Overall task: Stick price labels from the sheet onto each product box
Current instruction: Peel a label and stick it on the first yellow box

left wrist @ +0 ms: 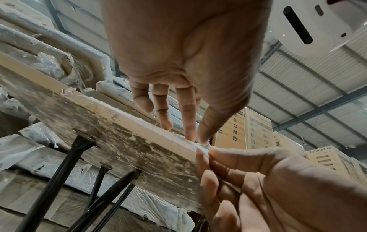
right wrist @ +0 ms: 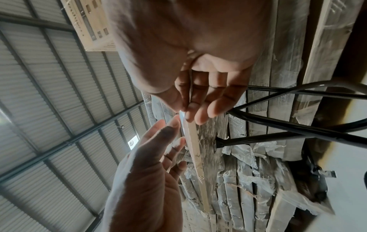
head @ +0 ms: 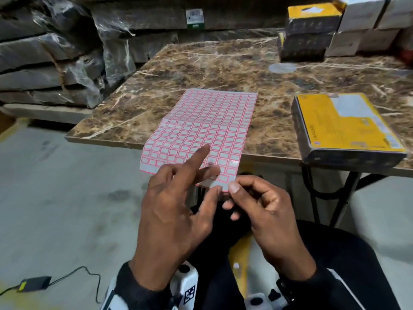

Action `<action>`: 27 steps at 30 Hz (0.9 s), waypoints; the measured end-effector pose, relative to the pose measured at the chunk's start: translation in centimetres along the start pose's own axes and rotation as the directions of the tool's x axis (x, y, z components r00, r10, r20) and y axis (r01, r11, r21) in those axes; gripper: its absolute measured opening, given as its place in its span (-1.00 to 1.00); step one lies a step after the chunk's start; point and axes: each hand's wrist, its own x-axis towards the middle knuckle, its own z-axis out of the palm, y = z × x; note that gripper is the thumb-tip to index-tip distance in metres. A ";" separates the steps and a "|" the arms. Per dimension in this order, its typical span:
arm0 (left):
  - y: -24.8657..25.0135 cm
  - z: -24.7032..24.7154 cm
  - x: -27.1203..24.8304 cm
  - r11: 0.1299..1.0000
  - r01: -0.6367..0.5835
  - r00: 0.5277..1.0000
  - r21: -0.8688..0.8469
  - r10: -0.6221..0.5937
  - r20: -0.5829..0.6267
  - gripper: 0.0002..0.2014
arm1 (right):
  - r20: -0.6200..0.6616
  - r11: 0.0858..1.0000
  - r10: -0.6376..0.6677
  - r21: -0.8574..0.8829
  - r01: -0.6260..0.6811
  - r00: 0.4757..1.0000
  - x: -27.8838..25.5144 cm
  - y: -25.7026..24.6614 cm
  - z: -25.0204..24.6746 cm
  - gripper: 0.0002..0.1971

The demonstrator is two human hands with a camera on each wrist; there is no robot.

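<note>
Label sheet (head: 201, 128): red-bordered price labels in a grid, lying at centre frame on the counter (head: 201, 63), its near end overhanging the counter edge toward the person. Near rows show blank gaps, so some labels appear already taken; most of the grid is full.
Right hand (head: 266, 211): lower right of centre in the head view. Thumb and forefinger pinch the sheet's near right corner; the other fingers curl beneath. The left wrist view shows the same pinch on a thin white edge (left wrist: 202, 150).
Left hand (head: 176, 211): lower centre. Fingers are spread, the forefinger raised and pointing over the near rows, the thumb tip close to the pinched corner. It grips nothing that can be seen; whether a label is lifting under the thumb cannot be told.
Product box, near (head: 344, 128): flat yellow-topped box at right of frame, on the counter, well apart from the sheet. Whether it carries a price label cannot be told.
Product boxes, far (head: 312, 30): stacked at upper right, yellow ones beside pale ones. No price labels can be made out.
Progress, judged: early stage, at the peeling step. No label is seen going onto any box; labelling the near box and the far stack looks to be left.
</note>
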 end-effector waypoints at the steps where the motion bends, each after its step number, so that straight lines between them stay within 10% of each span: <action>1: 0.0 0.0 0.0 1.000 -0.017 1.000 0.019 0.017 -0.009 -0.31 | 0.004 1.000 0.003 0.025 -0.003 1.000 0.1 0.0 0.0 -0.78; 21: 1.5 0.8 -0.7 0.993 0.002 0.994 0.116 0.011 -0.110 -0.26 | 0.052 0.996 -0.058 -0.063 0.061 0.997 -0.4 0.5 -0.4 -0.83; 27: 1.1 1.1 -0.9 0.982 -0.134 0.977 0.134 0.154 -0.149 -0.56 | 0.044 0.996 -0.054 -0.072 0.057 0.998 -0.5 0.3 -0.3 -0.85</action>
